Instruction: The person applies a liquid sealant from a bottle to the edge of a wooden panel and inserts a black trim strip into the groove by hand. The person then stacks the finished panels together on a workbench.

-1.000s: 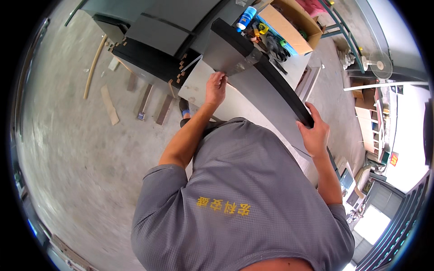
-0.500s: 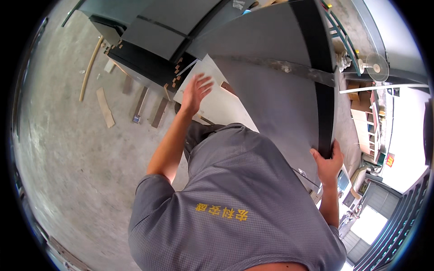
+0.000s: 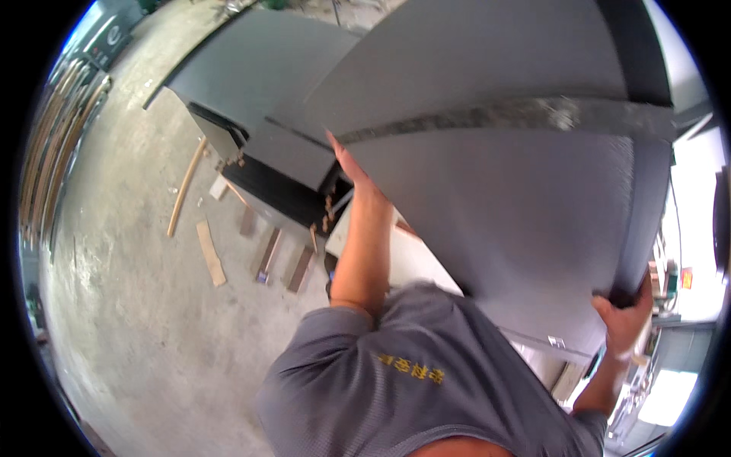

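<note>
A large dark grey panel (image 3: 495, 206) stretches tilted in front of me, with a scuffed dark band across its face and a darker strip along its right side. My right hand (image 3: 627, 316) grips its lower right edge, thumb on the near face and the other fingers mostly hidden around the edge. At the opposite edge, my left hand (image 3: 356, 169) holds the panel's left side; some of its fingers are hidden. Beneath the panel, close to my left forearm, a white board (image 3: 422, 259) shows partly.
Beyond my left hand stands a dark grey cabinet-like piece (image 3: 282, 179) with a black open side and small wooden blocks along its edge. Several wood strips (image 3: 268, 251), a curved wooden rod (image 3: 186, 186) and a tan strip (image 3: 211, 254) lie on the concrete floor. Long stacked pieces (image 3: 65, 145) stand far left.
My left hand has moved from open air above the white board onto the panel's left edge. The panel appears larger and further right in view, my right hand still gripping it.
</note>
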`<act>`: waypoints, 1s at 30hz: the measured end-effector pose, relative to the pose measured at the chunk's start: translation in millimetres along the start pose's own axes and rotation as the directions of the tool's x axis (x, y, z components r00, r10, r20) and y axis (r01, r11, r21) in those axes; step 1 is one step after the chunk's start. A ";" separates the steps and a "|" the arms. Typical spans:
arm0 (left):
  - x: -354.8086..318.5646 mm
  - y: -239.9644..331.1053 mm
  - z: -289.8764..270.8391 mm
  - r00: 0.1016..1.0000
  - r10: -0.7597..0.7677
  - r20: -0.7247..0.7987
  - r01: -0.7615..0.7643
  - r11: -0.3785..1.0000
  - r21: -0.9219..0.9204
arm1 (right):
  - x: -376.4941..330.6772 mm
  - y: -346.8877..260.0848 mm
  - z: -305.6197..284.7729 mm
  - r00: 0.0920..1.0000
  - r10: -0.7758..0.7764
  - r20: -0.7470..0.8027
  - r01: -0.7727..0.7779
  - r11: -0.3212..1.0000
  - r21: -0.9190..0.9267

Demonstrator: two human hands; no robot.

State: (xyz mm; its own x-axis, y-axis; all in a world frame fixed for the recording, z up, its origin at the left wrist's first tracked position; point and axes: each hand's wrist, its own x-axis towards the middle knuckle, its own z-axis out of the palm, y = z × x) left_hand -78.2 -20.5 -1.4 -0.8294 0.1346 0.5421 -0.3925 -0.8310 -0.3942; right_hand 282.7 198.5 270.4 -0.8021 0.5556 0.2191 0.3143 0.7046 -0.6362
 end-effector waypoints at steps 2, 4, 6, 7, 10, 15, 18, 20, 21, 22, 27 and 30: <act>32.2 -16.2 41.0 0.987 0.038 0.154 -0.031 0.999 -0.042 | 3.9 -12.2 -14.8 0.995 -0.024 -0.097 0.020 0.999 -0.036; 59.8 -18.0 53.1 0.941 0.267 0.208 -0.292 0.951 0.103 | 11.0 -19.5 -21.8 0.992 0.026 -0.120 -0.036 0.996 -0.087; 72.4 -14.1 59.9 0.849 0.480 0.220 -0.523 0.820 0.233 | 15.8 -29.9 -25.7 0.994 -0.036 -0.107 0.027 0.997 -0.078; 76.6 -16.2 60.4 0.807 0.557 0.197 -0.590 0.748 0.302 | 15.5 -24.9 -29.6 0.986 -0.081 -0.145 0.070 0.994 -0.080; 85.9 -23.4 47.1 0.697 0.710 0.102 -0.650 0.565 0.509 | 20.4 -24.4 -39.6 0.976 -0.151 -0.157 0.123 0.977 -0.176; 99.9 -28.5 17.7 0.588 0.809 0.017 -0.547 0.383 0.744 | 28.8 -53.8 -32.7 0.958 -0.192 -0.211 0.171 0.979 -0.114; 104.8 -28.9 -4.2 0.533 0.846 -0.031 -0.452 0.316 0.834 | 29.7 -80.0 -31.2 0.949 -0.138 -0.284 0.077 0.973 -0.217; 107.5 -24.7 -8.3 0.503 0.864 -0.014 -0.400 0.247 0.883 | 30.3 -81.0 -15.8 0.951 -0.100 -0.293 0.037 0.976 -0.213; 106.6 -18.6 -11.0 0.486 0.874 -0.008 -0.373 0.215 0.902 | 32.6 -79.4 -5.4 0.954 -0.089 -0.287 0.032 0.980 -0.197; 103.0 -15.3 -15.6 0.483 0.875 -0.009 -0.325 0.189 0.927 | 34.8 -82.0 8.0 0.975 -0.101 -0.198 0.083 0.992 -0.096; 39.0 18.7 -39.0 0.553 0.829 0.086 -0.104 -0.034 0.994 | 34.5 -59.4 53.0 0.993 -0.067 -0.093 0.036 0.952 -0.303; -37.6 65.5 -41.5 0.761 0.584 0.281 0.019 -0.454 0.891 | 26.0 -24.7 63.5 0.987 -0.134 0.094 0.157 0.938 -0.308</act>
State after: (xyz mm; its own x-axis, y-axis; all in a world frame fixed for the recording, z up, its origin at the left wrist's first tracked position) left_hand -89.2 -57.6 -78.5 -0.7489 -0.5348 0.3914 0.5165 -0.1008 0.8504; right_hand 221.9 167.5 244.9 -0.8811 0.4122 0.2321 0.3255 0.8843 -0.3348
